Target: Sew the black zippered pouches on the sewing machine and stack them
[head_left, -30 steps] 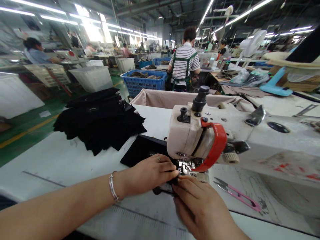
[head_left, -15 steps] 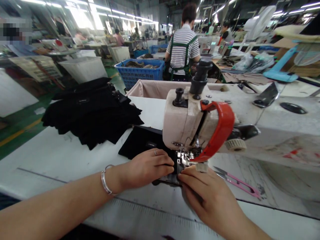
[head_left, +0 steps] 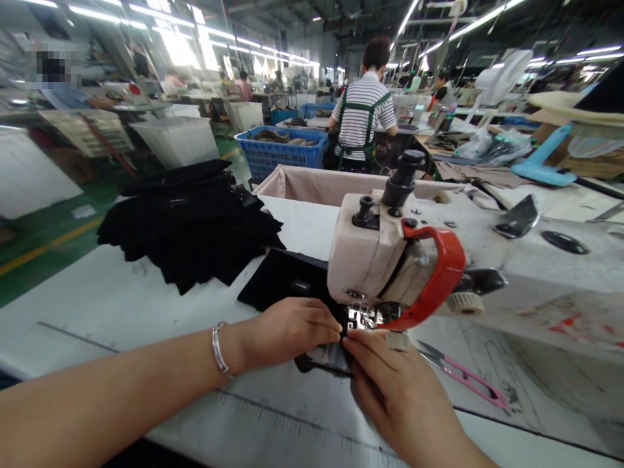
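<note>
Plainly, a pale, scuffed worktable point(head_left: 146, 318) fills the foreground, printed with ruler marks point(head_left: 292, 419) near its front edge and crossed at left by a thin dark line. On it, a black fabric piece point(head_left: 275, 276) with a small label lies partly beneath the head of an industrial sewing machine point(head_left: 361, 240) with a red guard point(head_left: 446, 273). The left hand point(head_left: 292, 331) lies over the fabric's near edge, fingers close together; the right hand point(head_left: 402, 390) meets it just before the presser foot point(head_left: 358, 318), fingers likewise narrow. Whether either pinches the cloth, I cannot tell. Pink-handled thread snips point(head_left: 472, 383) lie right of the right hand; a stack of black fabric pieces point(head_left: 190, 227) sits at the table's far left.

Beyond the table are a pink-lined bin point(head_left: 312, 182), a filled blue basket point(head_left: 283, 153) and a co-worker in a striped shirt point(head_left: 363, 117), back turned. Pale tubs point(head_left: 180, 140) stand on a green floor point(head_left: 49, 266) with a yellow line, under rows of tube lights point(head_left: 160, 14); a white fan point(head_left: 504, 81) stands at right.
</note>
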